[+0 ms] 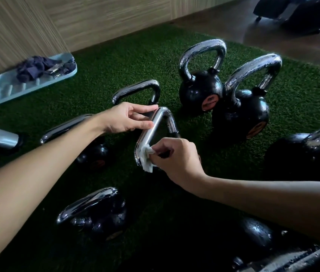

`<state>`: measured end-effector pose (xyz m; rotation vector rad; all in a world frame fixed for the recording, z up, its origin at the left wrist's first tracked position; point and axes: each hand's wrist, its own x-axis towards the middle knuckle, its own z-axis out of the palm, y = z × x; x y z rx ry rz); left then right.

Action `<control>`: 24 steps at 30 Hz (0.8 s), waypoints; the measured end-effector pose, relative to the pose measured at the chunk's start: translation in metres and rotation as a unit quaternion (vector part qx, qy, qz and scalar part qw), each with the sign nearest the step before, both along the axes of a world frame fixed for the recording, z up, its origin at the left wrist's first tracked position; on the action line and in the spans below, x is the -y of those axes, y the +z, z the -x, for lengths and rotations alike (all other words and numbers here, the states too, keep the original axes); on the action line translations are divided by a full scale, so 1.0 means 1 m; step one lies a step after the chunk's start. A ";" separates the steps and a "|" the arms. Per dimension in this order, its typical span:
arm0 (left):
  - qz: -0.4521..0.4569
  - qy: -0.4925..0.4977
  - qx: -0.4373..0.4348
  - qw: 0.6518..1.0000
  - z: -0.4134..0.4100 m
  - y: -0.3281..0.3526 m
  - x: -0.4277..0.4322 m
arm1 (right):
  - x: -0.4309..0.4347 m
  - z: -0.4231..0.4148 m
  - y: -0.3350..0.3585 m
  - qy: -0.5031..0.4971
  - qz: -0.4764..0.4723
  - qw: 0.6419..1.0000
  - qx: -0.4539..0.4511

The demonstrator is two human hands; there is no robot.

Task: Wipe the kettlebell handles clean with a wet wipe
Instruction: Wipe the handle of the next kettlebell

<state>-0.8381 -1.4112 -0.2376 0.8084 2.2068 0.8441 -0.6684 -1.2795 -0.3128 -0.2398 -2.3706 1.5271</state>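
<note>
On green turf crowded with kettlebells, the left hand grips the central chrome handle. The right hand pinches the wet wipe against its lower bend. Orange labels are unreadable.

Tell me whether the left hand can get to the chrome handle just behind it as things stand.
Probably yes. The left hand pinches the top of the handle being wiped, and the chrome handle behind stands just past its fingers with nothing between; it need only let go.
</note>
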 end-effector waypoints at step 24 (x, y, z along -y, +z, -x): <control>-0.011 0.045 -0.024 0.999 -0.012 -0.005 -0.006 | -0.053 -0.007 -0.003 0.033 -0.099 0.994 0.022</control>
